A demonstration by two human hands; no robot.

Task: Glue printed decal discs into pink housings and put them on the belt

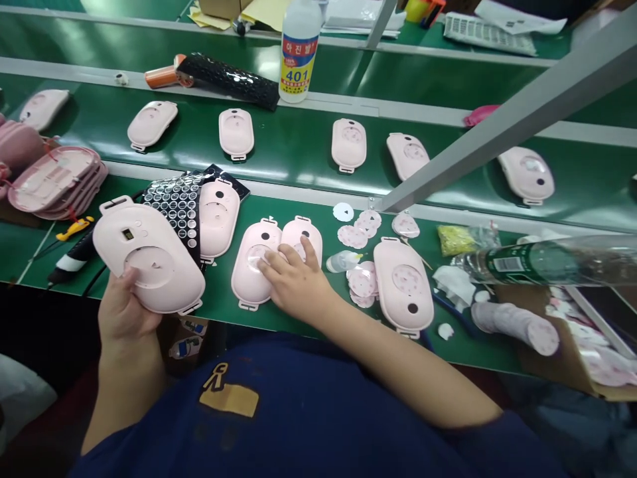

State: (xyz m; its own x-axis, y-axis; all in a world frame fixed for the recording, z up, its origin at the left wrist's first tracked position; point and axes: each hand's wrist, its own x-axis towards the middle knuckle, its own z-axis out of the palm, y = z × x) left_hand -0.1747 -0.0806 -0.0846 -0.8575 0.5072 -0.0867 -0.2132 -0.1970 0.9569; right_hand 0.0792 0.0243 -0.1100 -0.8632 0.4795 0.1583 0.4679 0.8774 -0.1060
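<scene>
My left hand (124, 309) grips a pale pink oval plastic housing (172, 285) by its lower edge, thumb on the round recess. This housing is lifted and tilted, with a small dark display window near its top. My right hand (296, 279) lies with fingers spread over two similar pink housings on the green bench. Its fingertips touch the clear round disc on the nearer left housing (249, 285); the other housing (302, 229) is partly hidden beneath the fingers. Behind the held housing, another pink housing (219, 216) rests partly under black patterned wrap (172, 199).
Several pink housings, one (236, 133) among them, lie on the green conveyor belt (288, 146). Right of my hand are a small glue bottle (343, 261), patterned discs (362, 280) and a housing (404, 292). A grey metal post (497, 119) slants across. A bottle marked 401 (298, 56) stands behind.
</scene>
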